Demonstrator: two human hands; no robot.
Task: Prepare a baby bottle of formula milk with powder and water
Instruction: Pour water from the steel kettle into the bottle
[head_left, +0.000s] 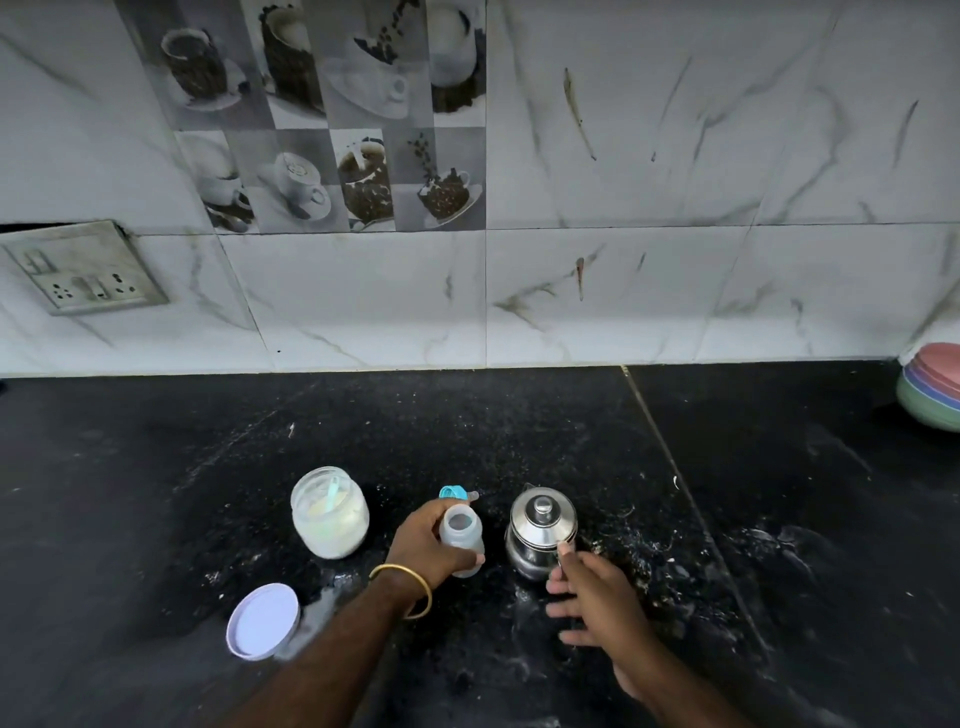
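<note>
Gripping the bottle, left hand; right hand beside kettle.

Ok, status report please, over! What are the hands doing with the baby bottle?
Left hand gripping open baby bottle, upright on counter. Right hand open, reaching steel kettle, lid on. Powder jar open, scoop inside. Nothing blocking.

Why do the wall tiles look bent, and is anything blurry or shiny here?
Head view: the wide-angle lens bows the wall tiles and counter edge; light is dim and flat; the steel kettle shows bright glare; the right hand is slightly motion-blurred, the left hand on the baby bottle sharper.
</note>
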